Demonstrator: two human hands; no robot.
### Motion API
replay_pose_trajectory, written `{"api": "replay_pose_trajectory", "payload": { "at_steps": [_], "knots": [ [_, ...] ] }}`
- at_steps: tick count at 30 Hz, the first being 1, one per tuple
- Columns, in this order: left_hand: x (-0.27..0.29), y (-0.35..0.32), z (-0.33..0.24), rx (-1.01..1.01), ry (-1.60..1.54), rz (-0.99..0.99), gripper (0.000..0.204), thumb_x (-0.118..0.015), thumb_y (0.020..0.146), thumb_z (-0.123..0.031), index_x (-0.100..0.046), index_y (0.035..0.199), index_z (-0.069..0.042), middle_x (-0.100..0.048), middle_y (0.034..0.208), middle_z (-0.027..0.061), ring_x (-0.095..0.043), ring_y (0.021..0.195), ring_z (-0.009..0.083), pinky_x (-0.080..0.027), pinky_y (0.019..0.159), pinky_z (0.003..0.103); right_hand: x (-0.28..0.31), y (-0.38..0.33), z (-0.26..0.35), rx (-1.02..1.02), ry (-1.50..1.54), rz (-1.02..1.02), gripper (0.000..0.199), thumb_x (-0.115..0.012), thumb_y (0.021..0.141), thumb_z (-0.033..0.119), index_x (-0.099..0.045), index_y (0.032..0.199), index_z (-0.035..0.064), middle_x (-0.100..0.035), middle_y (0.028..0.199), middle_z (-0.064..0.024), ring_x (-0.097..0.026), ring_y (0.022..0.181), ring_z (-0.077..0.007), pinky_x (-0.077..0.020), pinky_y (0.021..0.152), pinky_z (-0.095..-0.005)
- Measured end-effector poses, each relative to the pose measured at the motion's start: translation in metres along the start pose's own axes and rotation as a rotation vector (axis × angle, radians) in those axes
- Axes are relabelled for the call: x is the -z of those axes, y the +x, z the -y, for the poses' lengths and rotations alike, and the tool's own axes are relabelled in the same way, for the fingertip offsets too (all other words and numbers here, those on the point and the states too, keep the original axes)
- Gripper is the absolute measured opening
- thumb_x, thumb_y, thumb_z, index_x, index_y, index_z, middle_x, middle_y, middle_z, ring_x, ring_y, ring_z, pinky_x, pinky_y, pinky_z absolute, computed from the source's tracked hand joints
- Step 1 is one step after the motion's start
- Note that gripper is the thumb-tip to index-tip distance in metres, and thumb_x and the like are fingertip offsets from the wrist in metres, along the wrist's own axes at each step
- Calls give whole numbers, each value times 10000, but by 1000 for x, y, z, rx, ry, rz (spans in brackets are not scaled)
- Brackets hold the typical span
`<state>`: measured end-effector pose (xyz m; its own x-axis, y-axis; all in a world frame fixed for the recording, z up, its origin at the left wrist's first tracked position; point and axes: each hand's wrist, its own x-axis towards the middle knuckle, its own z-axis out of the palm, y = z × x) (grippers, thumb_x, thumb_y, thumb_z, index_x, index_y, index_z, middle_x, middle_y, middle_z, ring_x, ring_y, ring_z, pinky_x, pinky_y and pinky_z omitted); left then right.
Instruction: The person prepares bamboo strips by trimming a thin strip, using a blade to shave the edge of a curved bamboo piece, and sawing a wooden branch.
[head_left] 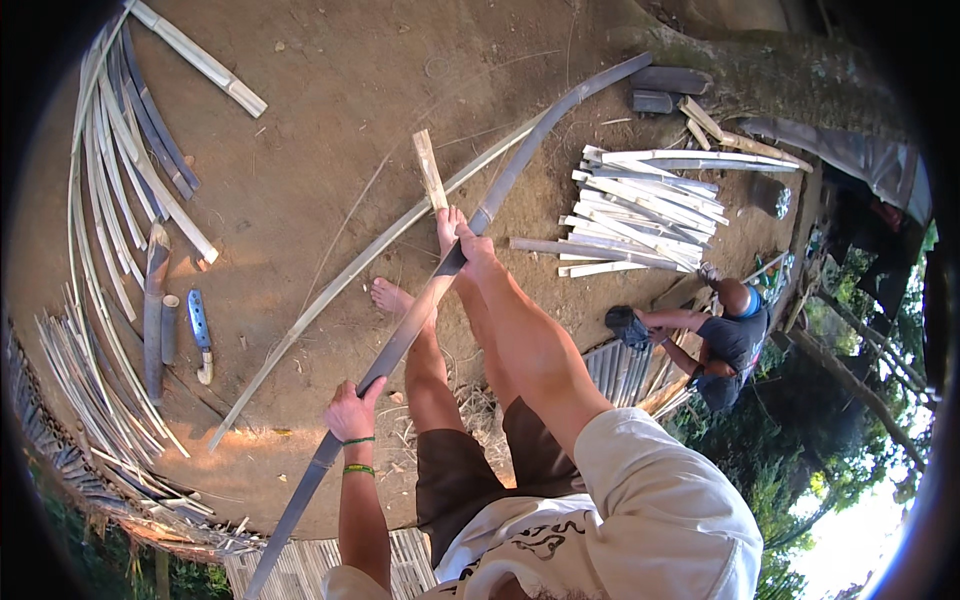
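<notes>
Above the dirt ground (300, 180) | I have a long dark bamboo strip (410, 325) slanting across my view | left hand (352, 412): thumb and fingers gripping its lower part | right hand (477, 250): fingers curled on it higher up | pale slats (645, 212) heaped to the right

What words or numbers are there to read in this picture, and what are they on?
None reads clearly.
Pale shirt: dark lettering-like marks on the front, too creased and tilted to read surely.
Other person's dark shirt: a small mark, too tiny to read.
Held bamboo strip: no writing visible.
</notes>
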<state>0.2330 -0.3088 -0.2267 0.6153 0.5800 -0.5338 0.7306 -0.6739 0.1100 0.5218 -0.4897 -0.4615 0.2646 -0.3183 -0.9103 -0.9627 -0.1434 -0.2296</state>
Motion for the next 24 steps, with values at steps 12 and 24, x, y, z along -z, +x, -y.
{"api": "replay_pose_trajectory", "payload": {
  "at_steps": [12, 24],
  "knots": [
    [16, -58, 67, 39, -71, 31, 634, -755, 672, -652, -514, 622, -68, -594, 632, 136, -608, 581, 349, -479, 520, 438, 28, -118, -42, 334, 72, 166, 324, -737, 821, 247, -606, 968, -10, -555, 699, -26, -578, 577, -177, -448, 472, -293],
    [116, -161, 119, 67, -251, -87, 639, -836, 615, -589, -466, 566, -71, -515, 538, 117, -531, 492, 329, -417, 463, 422, 46, -351, -19, 212, 231, 301, 185, -685, 887, 206, -548, 968, 111, -494, 681, 27, -449, 493, -102, -326, 411, -266]
  ]
}}
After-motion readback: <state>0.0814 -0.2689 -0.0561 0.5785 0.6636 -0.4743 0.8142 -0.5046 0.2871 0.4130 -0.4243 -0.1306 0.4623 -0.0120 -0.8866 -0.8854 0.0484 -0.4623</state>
